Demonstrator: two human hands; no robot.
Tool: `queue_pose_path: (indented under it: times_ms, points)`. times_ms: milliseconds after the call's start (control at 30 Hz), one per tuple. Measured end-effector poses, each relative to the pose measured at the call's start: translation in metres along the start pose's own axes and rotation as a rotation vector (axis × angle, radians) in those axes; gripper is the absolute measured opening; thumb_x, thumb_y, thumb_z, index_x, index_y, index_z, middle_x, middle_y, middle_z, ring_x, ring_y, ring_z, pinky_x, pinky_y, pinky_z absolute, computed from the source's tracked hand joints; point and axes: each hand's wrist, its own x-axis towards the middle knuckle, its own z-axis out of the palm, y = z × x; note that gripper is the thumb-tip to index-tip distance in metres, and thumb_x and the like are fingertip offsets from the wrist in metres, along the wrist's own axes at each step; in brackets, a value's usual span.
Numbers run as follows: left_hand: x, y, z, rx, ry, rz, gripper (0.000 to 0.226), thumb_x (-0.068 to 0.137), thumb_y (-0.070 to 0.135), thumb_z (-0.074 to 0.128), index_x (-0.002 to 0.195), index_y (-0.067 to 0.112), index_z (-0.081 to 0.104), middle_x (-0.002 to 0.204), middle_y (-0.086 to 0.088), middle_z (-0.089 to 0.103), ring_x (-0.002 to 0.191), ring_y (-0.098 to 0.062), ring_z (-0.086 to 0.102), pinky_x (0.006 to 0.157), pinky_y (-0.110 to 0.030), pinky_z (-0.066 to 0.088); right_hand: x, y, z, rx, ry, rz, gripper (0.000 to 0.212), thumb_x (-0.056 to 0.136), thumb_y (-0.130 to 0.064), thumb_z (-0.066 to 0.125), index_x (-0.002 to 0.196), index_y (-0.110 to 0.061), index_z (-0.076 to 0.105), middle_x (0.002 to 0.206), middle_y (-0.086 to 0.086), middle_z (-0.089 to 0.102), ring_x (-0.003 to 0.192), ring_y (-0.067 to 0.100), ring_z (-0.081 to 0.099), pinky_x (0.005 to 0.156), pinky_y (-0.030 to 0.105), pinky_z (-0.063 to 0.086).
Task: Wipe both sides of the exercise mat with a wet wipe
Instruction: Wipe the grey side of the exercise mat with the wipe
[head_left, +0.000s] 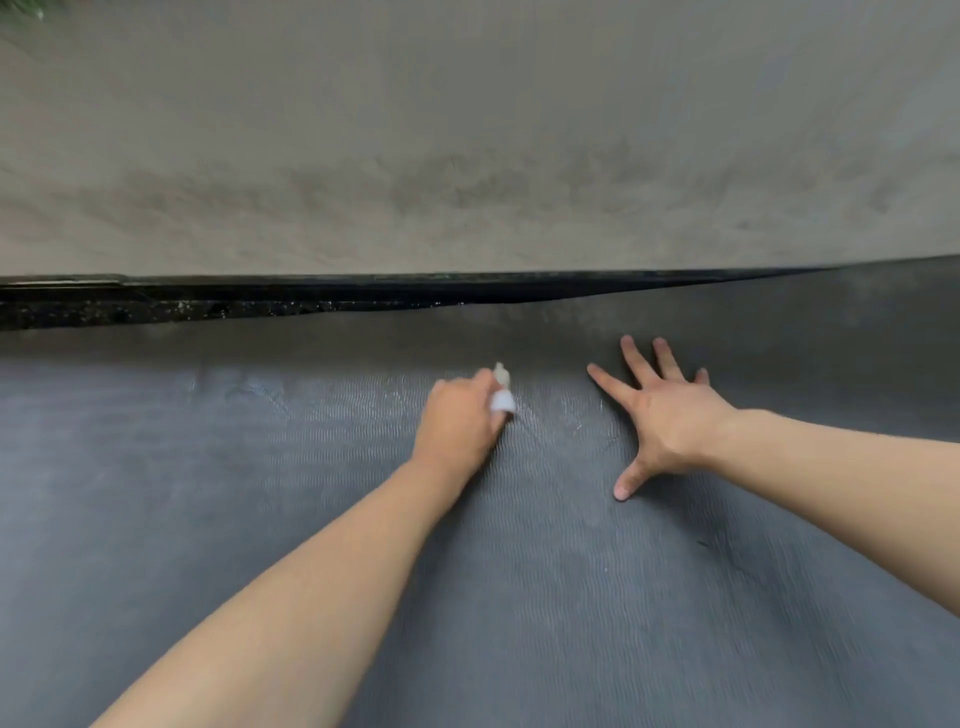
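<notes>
One exercise mat (519, 597), one wet wipe (503, 400) — and two hands, left hand (460, 428), right hand (662, 415).

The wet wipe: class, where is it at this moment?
In the head view, the wet wipe is bunched in the left hand, on the exercise mat near its far edge, left of the flat right hand.

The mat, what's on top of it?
On the exercise mat the right hand lies flat with fingers spread. The left hand holds a bunched wet wipe against it. The mat under both hands is covered.
</notes>
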Motion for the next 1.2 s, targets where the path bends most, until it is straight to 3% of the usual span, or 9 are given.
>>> queue_pose_path:
  times_ms: [100, 233, 300, 667, 733, 867, 933, 1033, 1200]
  points:
    - [-0.001, 0.015, 0.006, -0.124, 0.062, -0.119, 0.012, 0.088, 0.021, 0.066, 0.093, 0.01, 0.062, 0.073, -0.012, 0.066, 0.066, -0.036, 0.058, 0.064, -0.035, 0.032, 0.005, 0.0, 0.006, -0.028, -0.01, 0.009, 0.167, 0.042, -0.084, 0.087, 0.159, -0.046, -0.027, 0.167, 0.006, -0.039, 0.156, 0.044, -0.026, 0.12, 0.076, 0.013]
    - [-0.013, 0.024, 0.013, -0.103, -0.13, 0.208, 0.015, 0.089, 0.029, 0.064, 0.095, 0.016, 0.058, 0.08, -0.007, 0.065, 0.074, -0.032, 0.058, 0.073, -0.04, 0.038, 0.008, 0.004, 0.009, -0.028, 0.013, 0.0, 0.167, 0.043, -0.085, 0.086, 0.16, -0.044, -0.026, 0.167, 0.007, -0.038, 0.156, 0.044, -0.025, 0.12, 0.076, 0.015]
    - [0.01, 0.003, 0.009, -0.043, -0.138, 0.25, 0.017, 0.091, 0.033, 0.062, 0.094, 0.017, 0.057, 0.079, -0.006, 0.065, 0.074, -0.031, 0.059, 0.074, -0.04, 0.039, 0.009, 0.004, 0.01, -0.038, 0.015, 0.001, 0.166, 0.044, -0.084, 0.086, 0.16, -0.043, -0.026, 0.167, 0.007, -0.038, 0.157, 0.043, -0.025, 0.12, 0.075, 0.016]
    - [0.094, -0.007, -0.001, -0.122, 0.202, -0.361, 0.018, 0.096, 0.025, 0.054, 0.094, 0.009, 0.061, 0.076, -0.015, 0.069, 0.071, -0.04, 0.063, 0.069, -0.045, 0.051, 0.018, 0.009, 0.011, -0.082, -0.033, -0.034, 0.161, 0.053, -0.085, 0.082, 0.158, -0.04, -0.032, 0.163, 0.01, -0.045, 0.154, 0.048, -0.028, 0.12, 0.077, 0.014]
    - [0.088, 0.016, 0.011, -0.097, 0.136, -0.235, 0.016, 0.092, 0.023, 0.055, 0.094, 0.008, 0.062, 0.076, -0.014, 0.068, 0.07, -0.038, 0.062, 0.068, -0.042, 0.049, 0.02, 0.011, 0.011, -0.083, -0.037, -0.04, 0.16, 0.055, -0.085, 0.082, 0.158, -0.039, -0.032, 0.163, 0.012, -0.044, 0.154, 0.049, -0.028, 0.119, 0.077, 0.014]
    - [0.086, 0.019, 0.013, -0.012, -0.174, 0.412, 0.026, 0.089, 0.032, 0.055, 0.1, 0.012, 0.066, 0.085, -0.009, 0.068, 0.077, -0.029, 0.058, 0.074, -0.037, 0.041, 0.025, 0.013, 0.013, -0.084, -0.052, -0.053, 0.16, 0.057, -0.084, 0.081, 0.157, -0.037, -0.034, 0.162, 0.014, -0.046, 0.153, 0.05, -0.03, 0.118, 0.079, 0.012]
    - [0.107, 0.003, 0.003, 0.059, -0.059, 0.278, 0.013, 0.088, 0.022, 0.066, 0.096, 0.011, 0.067, 0.08, -0.012, 0.068, 0.072, -0.033, 0.062, 0.072, -0.038, 0.045, 0.027, 0.014, 0.014, -0.083, -0.05, -0.059, 0.159, 0.058, -0.083, 0.081, 0.157, -0.036, -0.035, 0.161, 0.014, -0.046, 0.152, 0.051, -0.029, 0.118, 0.079, 0.012]
    - [0.109, 0.002, -0.001, -0.072, 0.072, -0.158, 0.01, 0.09, 0.017, 0.068, 0.099, 0.012, 0.068, 0.089, -0.011, 0.073, 0.081, -0.035, 0.068, 0.076, -0.04, 0.053, 0.026, 0.014, 0.013, -0.071, -0.046, -0.06, 0.159, 0.058, -0.082, 0.082, 0.157, -0.036, -0.034, 0.161, 0.015, -0.046, 0.152, 0.051, -0.03, 0.118, 0.08, 0.012]
    - [0.068, 0.047, 0.004, -0.191, -0.161, 0.006, 0.011, 0.085, 0.016, 0.07, 0.095, 0.011, 0.066, 0.084, -0.01, 0.07, 0.075, -0.036, 0.062, 0.067, -0.03, 0.035, 0.024, 0.013, 0.012, -0.049, -0.049, -0.063, 0.161, 0.055, -0.084, 0.082, 0.158, -0.037, -0.032, 0.162, 0.014, -0.045, 0.152, 0.05, -0.03, 0.117, 0.08, 0.013]
